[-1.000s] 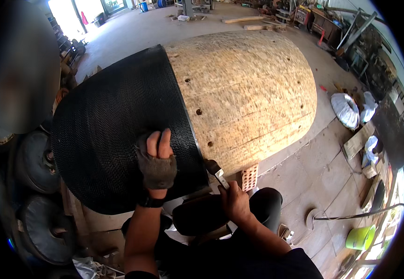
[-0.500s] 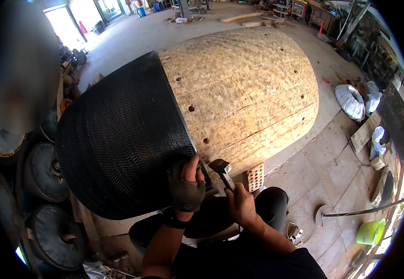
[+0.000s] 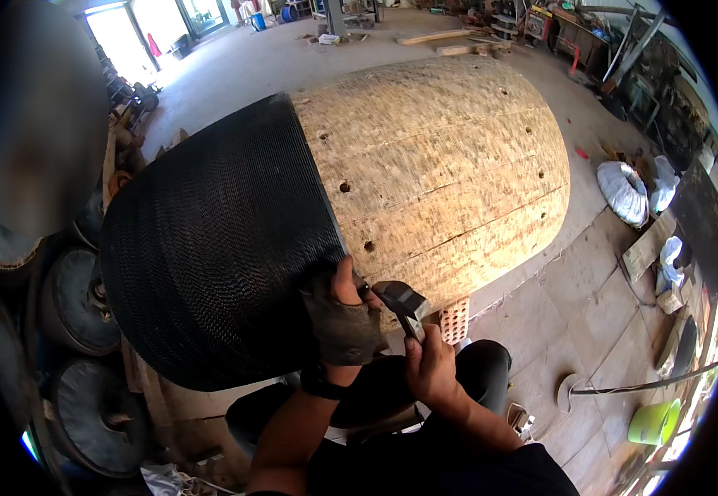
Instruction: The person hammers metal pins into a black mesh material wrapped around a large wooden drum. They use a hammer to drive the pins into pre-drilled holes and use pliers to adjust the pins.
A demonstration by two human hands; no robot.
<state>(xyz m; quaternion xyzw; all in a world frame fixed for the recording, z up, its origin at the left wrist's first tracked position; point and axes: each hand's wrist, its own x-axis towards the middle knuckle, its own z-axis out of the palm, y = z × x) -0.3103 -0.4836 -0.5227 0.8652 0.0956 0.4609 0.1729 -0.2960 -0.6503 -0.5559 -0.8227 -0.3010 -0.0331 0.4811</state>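
A large wooden drum (image 3: pixel 442 165) lies on its side before me, its light staves dotted with several holes. Black ribbed strip (image 3: pixel 210 240), wound in close turns, covers its left part. My left hand (image 3: pixel 344 322), in a dark fingerless glove, is at the lower right edge of the winding. Its fingers are curled and the thumb points up; what they grip is hidden. In my right hand (image 3: pixel 432 368) is a hammer (image 3: pixel 404 304), held by the handle close under its head. The hammer head is just right of my left fingers, in front of the wood.
A perforated brick (image 3: pixel 455 321) stands under the drum's near side. Round dark discs (image 3: pixel 98 417) line the left. To the right are a white wrapped coil (image 3: pixel 624 194), a lime-green bucket (image 3: pixel 655 422) and a rod (image 3: pixel 640 381). Timber planks (image 3: pixel 437 37) lie behind.
The hammer head has turned and come closer to my left hand. My left hand has shifted slightly right and turned, its thumb staying up. The whole view has tilted a little.
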